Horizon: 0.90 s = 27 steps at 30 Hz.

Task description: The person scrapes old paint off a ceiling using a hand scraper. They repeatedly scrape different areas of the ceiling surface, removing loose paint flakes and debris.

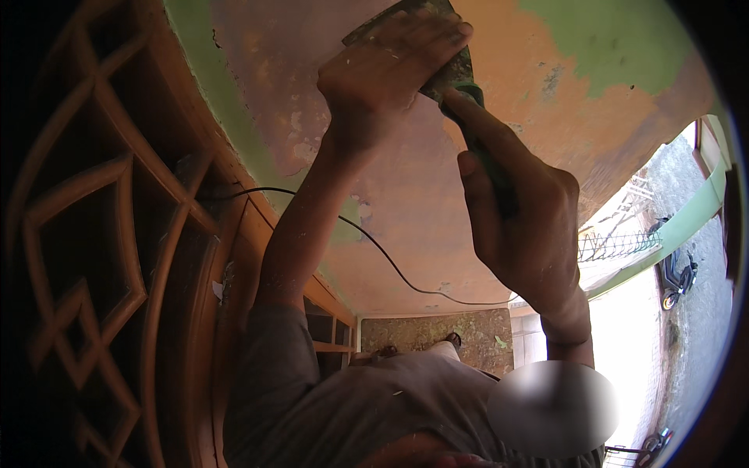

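Overhead, a wide-bladed scraper (454, 72) lies against the patchy painted wall (421, 195). My right hand (523, 218) is closed round its dark green handle, the index finger stretched along it toward the blade. Across the metal blade lies my left hand (390, 66), its fingers flat and close together, pressing on it. The blade's far corner shows above that hand; most of its front edge is hidden. Orange, pinkish and green paint covers the wall, with pale worn spots and small pits.
A wooden lattice (97, 195) stands close on my left. A thin black cable (382, 248) crosses in front of the wall, below my hands. Beneath me is a rough brown floor (476, 331). Bright outdoors lies to the right, with a green ledge (686, 222) and a parked motorbike (677, 273).
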### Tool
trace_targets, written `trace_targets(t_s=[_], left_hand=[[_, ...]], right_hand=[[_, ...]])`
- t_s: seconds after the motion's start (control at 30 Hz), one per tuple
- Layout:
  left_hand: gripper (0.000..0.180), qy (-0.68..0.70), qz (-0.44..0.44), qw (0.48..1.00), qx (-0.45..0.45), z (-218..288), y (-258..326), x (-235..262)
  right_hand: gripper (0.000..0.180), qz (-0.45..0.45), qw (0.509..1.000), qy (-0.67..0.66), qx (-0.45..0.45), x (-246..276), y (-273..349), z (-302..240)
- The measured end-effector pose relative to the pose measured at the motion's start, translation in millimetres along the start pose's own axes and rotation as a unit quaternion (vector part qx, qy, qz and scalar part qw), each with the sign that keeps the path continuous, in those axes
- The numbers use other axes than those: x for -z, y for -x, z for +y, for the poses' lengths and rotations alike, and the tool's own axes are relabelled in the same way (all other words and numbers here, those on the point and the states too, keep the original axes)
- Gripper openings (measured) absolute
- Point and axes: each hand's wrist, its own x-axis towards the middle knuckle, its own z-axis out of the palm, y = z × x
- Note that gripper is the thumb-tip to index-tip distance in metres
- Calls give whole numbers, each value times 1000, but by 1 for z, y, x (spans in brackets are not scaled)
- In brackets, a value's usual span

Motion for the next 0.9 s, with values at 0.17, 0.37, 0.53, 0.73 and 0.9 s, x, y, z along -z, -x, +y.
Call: trace_targets(t_s=[0.17, 0.37, 0.53, 0.73, 0.9], left_hand=[[49, -11, 28, 999, -19, -6, -22, 3], [47, -21, 15, 1000, 3, -3, -3, 2], [52, -1, 29, 999, 17, 3, -8, 1], [48, -20, 35, 999, -5, -2, -28, 4], [47, 15, -6, 999, 31, 11, -24, 11]], right_hand=[[36, 40, 999, 7, 34, -3, -15, 5], [35, 16, 1000, -19, 17, 4, -2, -4], [35, 46, 997, 4, 54, 2, -5, 0], [34, 59, 997, 9, 53, -1, -16, 3], [34, 53, 997, -16, 49, -1, -7, -2]])
